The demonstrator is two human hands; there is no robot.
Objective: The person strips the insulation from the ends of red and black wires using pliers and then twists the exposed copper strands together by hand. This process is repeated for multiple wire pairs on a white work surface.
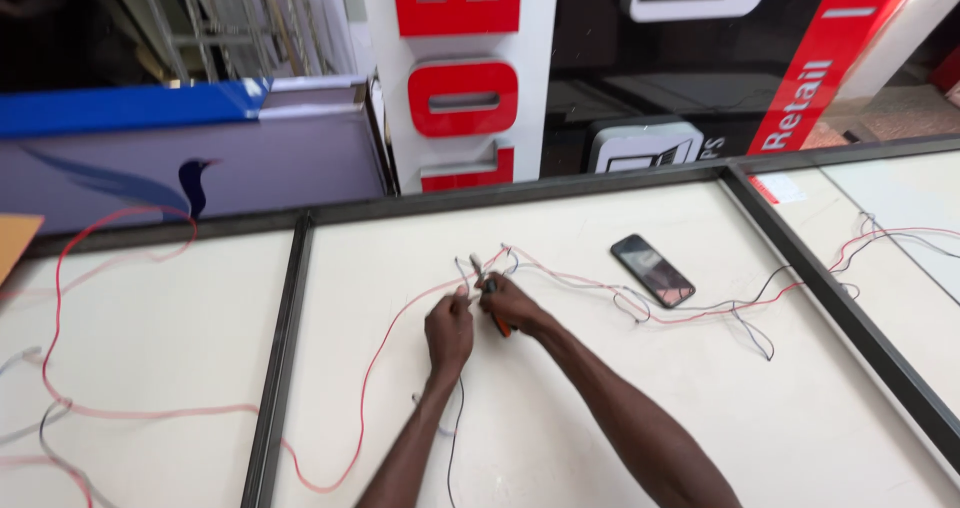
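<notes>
My left hand is closed on thin wires, pinching their ends near the middle of a cream panel. My right hand grips a small tool with orange handles, its metal tip pointing away from me, right beside the wire ends. A red wire loops from my hands down to the left. Black and white wires trail toward me under my left forearm. The hands nearly touch each other.
A black phone lies face up to the right of my hands. Red and black wires run right across a black frame bar. Another black bar divides the panels at left. Big red sign letters stand behind.
</notes>
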